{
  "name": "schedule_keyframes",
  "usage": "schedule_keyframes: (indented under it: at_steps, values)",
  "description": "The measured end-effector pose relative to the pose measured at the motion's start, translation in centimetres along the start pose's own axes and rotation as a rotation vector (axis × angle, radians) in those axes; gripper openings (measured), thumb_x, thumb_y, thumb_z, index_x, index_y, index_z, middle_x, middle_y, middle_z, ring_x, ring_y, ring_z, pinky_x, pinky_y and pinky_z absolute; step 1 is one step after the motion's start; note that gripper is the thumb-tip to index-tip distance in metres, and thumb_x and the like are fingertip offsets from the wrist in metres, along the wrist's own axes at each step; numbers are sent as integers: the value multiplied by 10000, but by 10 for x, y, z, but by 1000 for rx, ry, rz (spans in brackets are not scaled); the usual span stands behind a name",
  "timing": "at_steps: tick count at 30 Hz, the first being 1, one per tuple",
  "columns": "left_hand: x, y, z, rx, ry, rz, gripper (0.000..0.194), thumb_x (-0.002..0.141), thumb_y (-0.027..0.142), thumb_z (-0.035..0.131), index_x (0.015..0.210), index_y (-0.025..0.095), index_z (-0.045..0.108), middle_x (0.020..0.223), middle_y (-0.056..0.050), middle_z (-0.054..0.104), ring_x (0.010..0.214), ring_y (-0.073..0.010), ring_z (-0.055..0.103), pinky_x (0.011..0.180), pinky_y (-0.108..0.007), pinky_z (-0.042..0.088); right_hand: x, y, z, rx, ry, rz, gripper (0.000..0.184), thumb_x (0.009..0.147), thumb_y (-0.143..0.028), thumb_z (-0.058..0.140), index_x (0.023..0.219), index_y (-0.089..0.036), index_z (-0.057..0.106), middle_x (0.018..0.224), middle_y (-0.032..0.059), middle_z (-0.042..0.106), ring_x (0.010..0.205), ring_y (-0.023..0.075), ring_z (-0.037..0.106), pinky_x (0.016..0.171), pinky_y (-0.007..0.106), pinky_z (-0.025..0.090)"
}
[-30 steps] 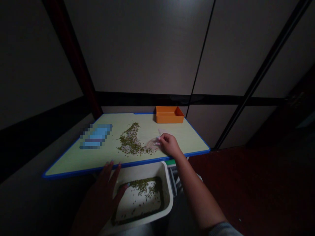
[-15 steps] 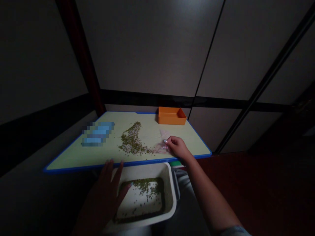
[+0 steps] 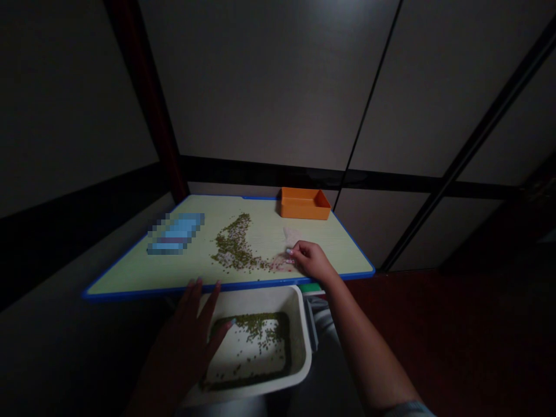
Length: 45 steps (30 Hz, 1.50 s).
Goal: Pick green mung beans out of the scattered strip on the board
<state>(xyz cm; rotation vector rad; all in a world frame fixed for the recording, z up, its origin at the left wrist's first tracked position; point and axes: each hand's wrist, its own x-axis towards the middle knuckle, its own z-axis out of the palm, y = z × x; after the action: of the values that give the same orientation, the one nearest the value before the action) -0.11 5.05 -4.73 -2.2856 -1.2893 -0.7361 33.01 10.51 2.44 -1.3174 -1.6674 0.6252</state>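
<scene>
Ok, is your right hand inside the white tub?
No, the right hand rests on the table top beside the mung beans, and the left hand is the one at the white tub.

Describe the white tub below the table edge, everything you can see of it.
The white plastic tub is a rectangular, open-topped basin with rounded corners and a broad rim. It sits just below the near edge of the blue-edged table. Green mung beans lie scattered across its pale bottom, gathering thickly along the sides. The spread fingers of the left hand reach over its rim, the thumb inside.
</scene>
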Motion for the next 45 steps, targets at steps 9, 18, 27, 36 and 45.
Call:
schedule_keyframes:
  at_steps: [9, 18, 27, 36, 45]
  values:
    - [1, 2, -2, 30, 28, 10, 736, 900, 579, 432, 1497, 154, 367, 1566, -293, 387, 1437, -448, 420, 1008, -560, 520, 2, -1, 4, -71, 13, 15, 250, 878, -360, 588, 692, -194, 574, 604, -24, 594, 573, 121, 482, 564, 225, 338]
    - [0, 3, -5, 7, -12, -19, 731, 902, 610, 406, 1483, 167, 403, 1557, -253, 436, 1457, -408, 406, 1063, -548, 488, 2, 3, 2, 24, 90, 21, 350, 847, -489, 579, 645, -206, 542, 553, -34, 522, 549, 122, 441, 545, 236, 320]
    - [3, 3, -9, 56, 5, 33, 727, 906, 584, 413, 1476, 134, 395, 1512, -301, 463, 1435, -424, 434, 1034, -548, 516, 0, 0, 1, 84, 33, 37, 362, 818, -520, 603, 646, -209, 532, 557, -37, 511, 537, 117, 423, 526, 234, 322]
    - [2, 3, -9, 54, -30, 15, 746, 901, 603, 412, 1496, 155, 368, 1531, -282, 453, 1458, -407, 406, 1061, -551, 498, 2, 2, 2, 89, 43, 41, 361, 826, -525, 604, 657, -213, 535, 551, -36, 513, 530, 118, 416, 509, 230, 313]
    - [3, 3, -7, 62, -7, 19, 745, 904, 613, 383, 1485, 146, 378, 1510, -286, 463, 1450, -416, 415, 1048, -548, 512, 2, 3, 2, 109, -3, 23, 360, 836, -518, 619, 663, -211, 541, 550, -38, 526, 522, 118, 437, 510, 227, 336]
